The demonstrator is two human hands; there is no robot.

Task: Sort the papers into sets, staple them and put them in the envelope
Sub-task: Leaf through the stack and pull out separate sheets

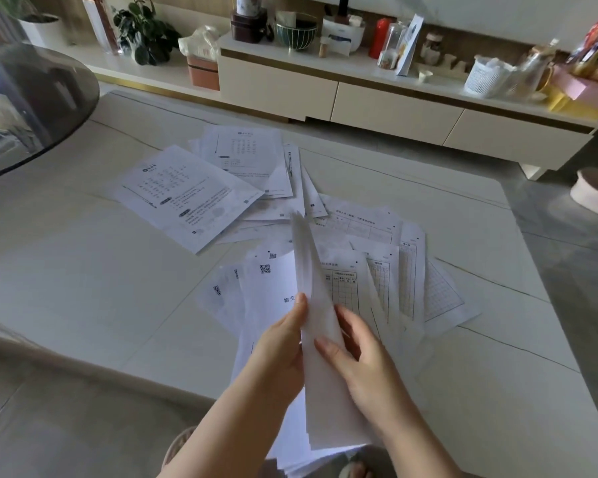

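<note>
Here both hands, left hand [283, 343] and right hand [363, 357], grip a raised sheaf of papers [320, 305] above the scattered sheets [187, 191] on the bench [66, 288].

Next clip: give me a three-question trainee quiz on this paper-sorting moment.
1. True or false: both hands grip the raised stack.
2. The sheets with QR codes lie on which side of the stack? A) left B) right
3. Fill in: the gridded sheets lie on the ____.

Key: 1 true: left hand and right hand hold it. 2 A. 3 table.
</note>
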